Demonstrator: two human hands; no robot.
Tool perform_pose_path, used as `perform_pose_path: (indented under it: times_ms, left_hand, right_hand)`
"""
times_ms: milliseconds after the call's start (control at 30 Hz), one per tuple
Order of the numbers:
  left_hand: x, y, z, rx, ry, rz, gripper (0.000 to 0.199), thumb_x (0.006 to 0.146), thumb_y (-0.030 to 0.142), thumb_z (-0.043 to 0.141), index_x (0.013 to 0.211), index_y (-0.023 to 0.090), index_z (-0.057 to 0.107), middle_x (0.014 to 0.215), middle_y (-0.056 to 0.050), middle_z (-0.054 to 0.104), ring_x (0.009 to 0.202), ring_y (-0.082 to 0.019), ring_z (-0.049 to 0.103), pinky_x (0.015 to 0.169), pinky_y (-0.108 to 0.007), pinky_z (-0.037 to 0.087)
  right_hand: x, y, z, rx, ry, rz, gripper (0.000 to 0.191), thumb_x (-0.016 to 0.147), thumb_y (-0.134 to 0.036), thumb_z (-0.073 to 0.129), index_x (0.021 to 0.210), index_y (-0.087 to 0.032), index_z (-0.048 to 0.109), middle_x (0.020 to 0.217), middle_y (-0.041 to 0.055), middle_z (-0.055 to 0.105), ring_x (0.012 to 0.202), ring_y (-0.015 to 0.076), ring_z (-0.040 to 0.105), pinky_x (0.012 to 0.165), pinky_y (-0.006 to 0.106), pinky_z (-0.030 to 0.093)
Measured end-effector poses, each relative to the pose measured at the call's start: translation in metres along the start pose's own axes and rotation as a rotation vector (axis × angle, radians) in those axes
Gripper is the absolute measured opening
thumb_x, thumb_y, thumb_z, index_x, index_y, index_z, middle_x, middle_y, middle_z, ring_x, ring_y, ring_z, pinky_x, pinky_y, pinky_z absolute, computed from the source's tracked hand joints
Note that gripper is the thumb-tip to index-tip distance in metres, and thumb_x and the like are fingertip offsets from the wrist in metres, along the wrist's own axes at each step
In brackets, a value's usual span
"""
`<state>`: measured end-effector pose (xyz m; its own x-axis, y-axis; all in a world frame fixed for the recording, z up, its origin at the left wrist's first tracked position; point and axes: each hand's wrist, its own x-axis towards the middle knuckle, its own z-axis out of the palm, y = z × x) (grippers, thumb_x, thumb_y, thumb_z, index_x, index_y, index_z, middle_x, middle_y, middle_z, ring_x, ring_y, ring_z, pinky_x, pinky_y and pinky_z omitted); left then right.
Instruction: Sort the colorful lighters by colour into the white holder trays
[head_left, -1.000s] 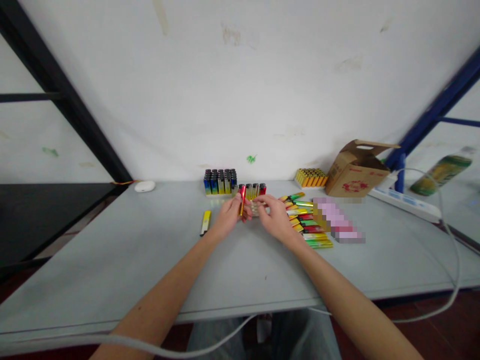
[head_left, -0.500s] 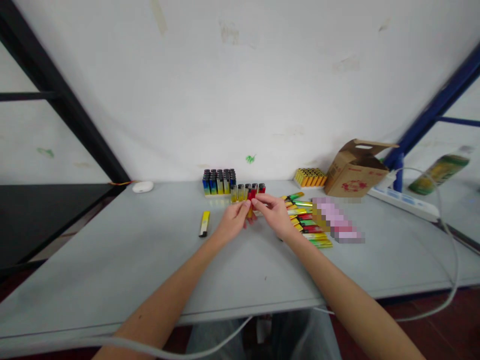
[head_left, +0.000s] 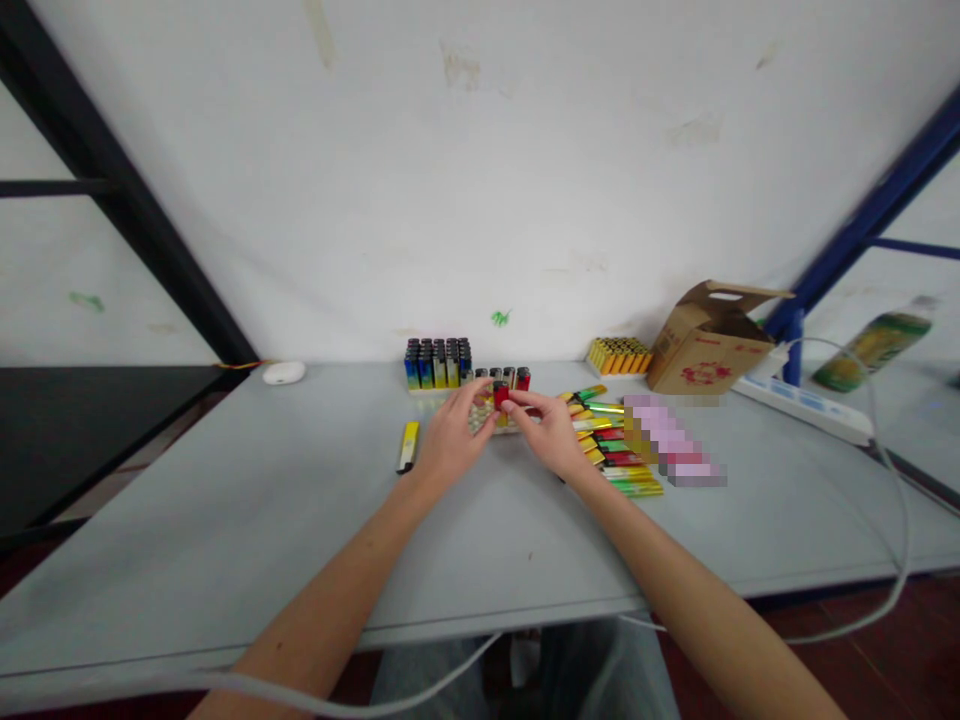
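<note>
A red lighter [head_left: 500, 392] stands upright between my hands, its black top up. My right hand [head_left: 549, 432] pinches it from the right with thumb and finger. My left hand [head_left: 454, 432] curves around its left side, thumb and fingers apart, over a pale tray [head_left: 480, 417] with small holes. My hands partly hide this tray. A row of upright lighters [head_left: 508, 376] stands along its back. Right of my right hand lies a loose pile of yellow, green and red lighters [head_left: 619, 445]. One yellow lighter [head_left: 409, 445] lies left of my left hand.
A full block of lighters [head_left: 439, 362] stands near the wall. Orange cylinders in a tray [head_left: 621, 355] and an open cardboard box [head_left: 709, 345] are at the back right, beside a power strip [head_left: 806, 408]. A white case [head_left: 284, 373] lies back left. A cable crosses the front.
My left hand's fingers have come off the red lighter and spread apart, uncovering part of the holed tray. My right hand still pinches the lighter, which now stands more upright over the tray.
</note>
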<state>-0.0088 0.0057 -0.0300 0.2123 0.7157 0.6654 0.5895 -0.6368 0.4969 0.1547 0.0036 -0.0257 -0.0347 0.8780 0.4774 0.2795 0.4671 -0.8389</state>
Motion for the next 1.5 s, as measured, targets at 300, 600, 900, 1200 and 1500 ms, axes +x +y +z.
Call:
perform_pose_path:
  times_ms: [300, 600, 900, 1200, 1500]
  left_hand:
    - [-0.002, 0.004, -0.003, 0.040, -0.038, 0.085, 0.049, 0.088, 0.019, 0.056, 0.136, 0.024, 0.045, 0.126, -0.006, 0.064, 0.111, -0.019, 0.062, 0.099, -0.036, 0.048]
    - [0.002, -0.004, 0.002, 0.102, -0.028, 0.006, 0.044, 0.088, 0.020, 0.055, 0.131, 0.018, 0.048, 0.124, -0.011, 0.063, 0.114, -0.023, 0.060, 0.100, -0.042, 0.047]
    - [0.010, -0.008, 0.013, 0.210, 0.046, -0.012, 0.021, 0.086, 0.023, 0.058, 0.106, 0.018, 0.062, 0.107, -0.007, 0.072, 0.102, -0.022, 0.066, 0.117, -0.053, 0.020]
    - [0.019, 0.001, 0.030, 0.355, -0.001, 0.006, 0.019, 0.086, 0.023, 0.060, 0.103, 0.021, 0.067, 0.096, -0.008, 0.073, 0.096, -0.027, 0.060, 0.095, -0.050, 0.039]
    - [0.018, -0.007, 0.032, 0.254, -0.037, -0.017, 0.039, 0.090, 0.021, 0.054, 0.129, 0.022, 0.053, 0.111, -0.006, 0.070, 0.096, -0.024, 0.061, 0.090, -0.041, 0.039]
  right_hand:
    - [0.000, 0.002, 0.002, 0.010, -0.063, 0.025, 0.030, 0.084, -0.035, 0.060, 0.100, -0.014, 0.074, 0.098, 0.0094, 0.076, 0.083, 0.0213, 0.070, 0.075, 0.033, 0.056]
    - [0.010, 0.007, -0.024, -0.559, 0.070, 0.073, 0.031, 0.091, -0.033, 0.045, 0.102, -0.017, 0.070, 0.096, 0.0079, 0.074, 0.085, 0.0222, 0.068, 0.081, 0.033, 0.050]
    - [0.003, 0.013, -0.019, -0.942, -0.277, 0.071, 0.050, 0.088, -0.047, 0.052, 0.119, -0.008, 0.060, 0.123, 0.0187, 0.063, 0.126, 0.0346, 0.045, 0.108, 0.045, 0.028]
    - [0.001, 0.013, -0.020, -0.943, -0.343, 0.054, 0.052, 0.087, -0.045, 0.053, 0.121, -0.006, 0.058, 0.125, 0.0212, 0.061, 0.130, 0.0347, 0.042, 0.111, 0.044, 0.024]
    - [0.001, 0.013, -0.017, -0.937, -0.350, 0.048, 0.053, 0.088, -0.042, 0.053, 0.122, -0.002, 0.055, 0.125, 0.0232, 0.060, 0.130, 0.0349, 0.043, 0.112, 0.043, 0.024]
